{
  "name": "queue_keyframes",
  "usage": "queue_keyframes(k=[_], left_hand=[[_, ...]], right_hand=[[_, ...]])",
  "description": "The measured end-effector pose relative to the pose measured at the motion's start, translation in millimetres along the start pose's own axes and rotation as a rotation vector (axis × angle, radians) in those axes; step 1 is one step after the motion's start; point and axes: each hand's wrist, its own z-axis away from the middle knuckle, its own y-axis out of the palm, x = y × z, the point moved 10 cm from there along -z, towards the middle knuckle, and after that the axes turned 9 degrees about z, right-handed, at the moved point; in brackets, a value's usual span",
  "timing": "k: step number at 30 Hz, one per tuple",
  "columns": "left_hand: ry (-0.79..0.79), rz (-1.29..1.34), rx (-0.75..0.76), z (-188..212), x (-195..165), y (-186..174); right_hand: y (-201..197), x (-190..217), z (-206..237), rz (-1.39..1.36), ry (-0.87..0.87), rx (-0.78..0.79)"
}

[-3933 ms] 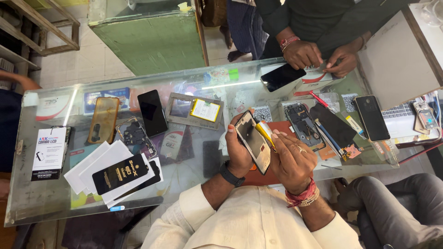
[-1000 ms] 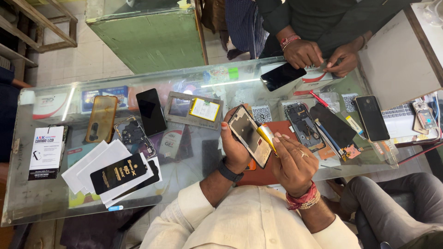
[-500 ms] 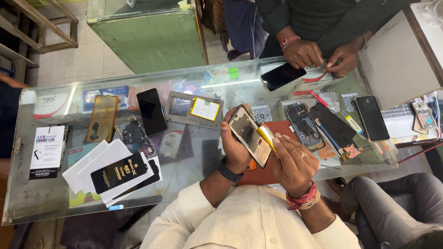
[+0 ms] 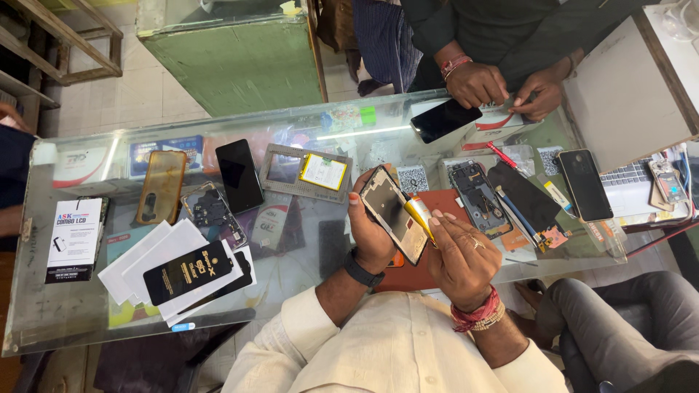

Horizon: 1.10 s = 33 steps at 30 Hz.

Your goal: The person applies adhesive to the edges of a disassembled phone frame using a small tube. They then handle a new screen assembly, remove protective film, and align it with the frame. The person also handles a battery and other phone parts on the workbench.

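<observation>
My left hand [image 4: 373,234] grips a phone frame with its screen removed [image 4: 395,213], held tilted above the glass counter [image 4: 306,291]. A yellow flat strip [image 4: 420,216] lies along the frame's right edge. My right hand [image 4: 460,256] rests against that edge, its fingertips on the yellow strip. A black band sits on my left wrist and red threads circle my right wrist. Under my hands lies a brown mat [image 4: 444,200].
Across the counter another person's hands [image 4: 502,87] work at a white box beside a dark phone [image 4: 444,118]. Opened phones [image 4: 477,196], a black phone [image 4: 239,175], a brown case [image 4: 162,186], a grey frame with yellow battery [image 4: 309,172], white packets [image 4: 175,273] and a red-handled tool [image 4: 502,155] lie about. A seated person's knee [image 4: 619,320] is at my right.
Almost nothing differs: I still hold the phone frame up with both hands, having shifted it very slightly. The other person's hands stay at the white box.
</observation>
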Motion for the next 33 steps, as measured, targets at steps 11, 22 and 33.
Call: queue_keyframes(k=[11,22,33], left_hand=[[-0.019,0.018,-0.010,0.7,0.8,-1.6],[-0.017,-0.044,-0.040,-0.2,-3.9,0.0],[0.000,-0.044,-0.025,-0.7,-9.0,4.3]], right_hand=[[-1.5,3.3,-1.6,0.006,-0.007,0.020],[-3.6,3.9,-2.2,0.003,-0.021,0.025],[-3.2,2.6,-1.1,-0.009,-0.013,0.035]])
